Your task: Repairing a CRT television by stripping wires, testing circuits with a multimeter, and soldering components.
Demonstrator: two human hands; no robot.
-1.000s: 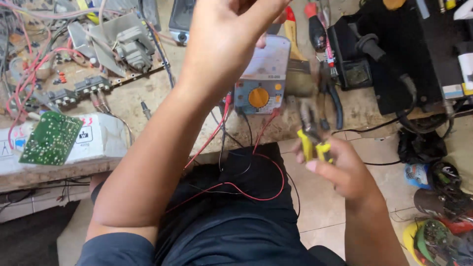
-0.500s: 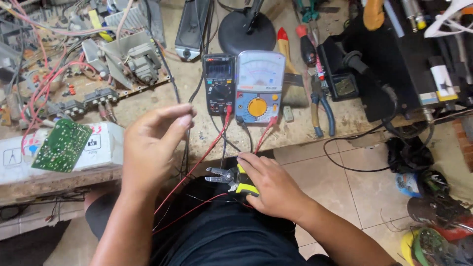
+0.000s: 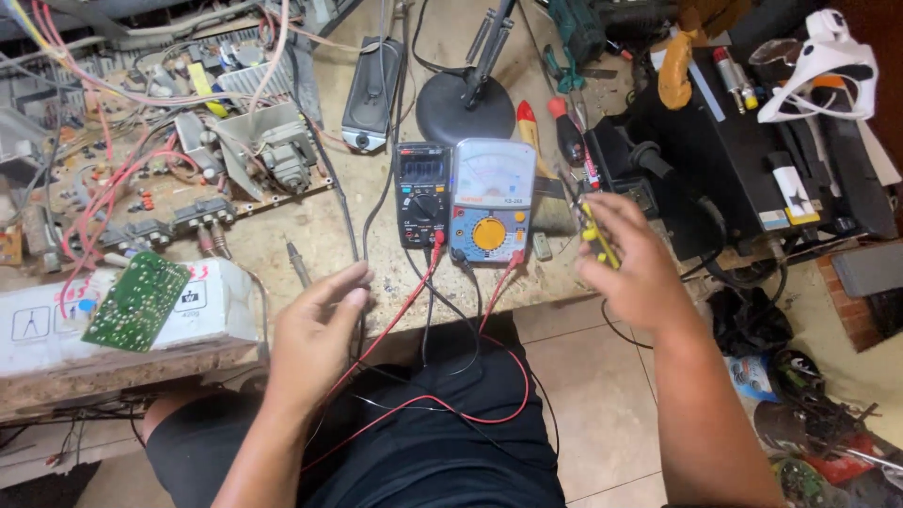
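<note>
right hand (image 3: pixel 632 268) clamped on yellow-handled pliers (image 3: pixel 598 233), being set down by analog multimeter (image 3: pixel 491 200); left hand (image 3: pixel 315 337) open, fingers apart, near red test lead (image 3: pixel 395 315).

Yellow-handled pliers (image 3: pixel 598 233) in the right hand (image 3: pixel 632 268), just beside the analog multimeter (image 3: pixel 492 201).

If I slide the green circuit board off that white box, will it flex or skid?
The green circuit board looks flat and rigid, so probably stiff and light. It lies tilted on the white box, overhanging one edge, so a push may tip it off. Its small parts look fragile.
</note>
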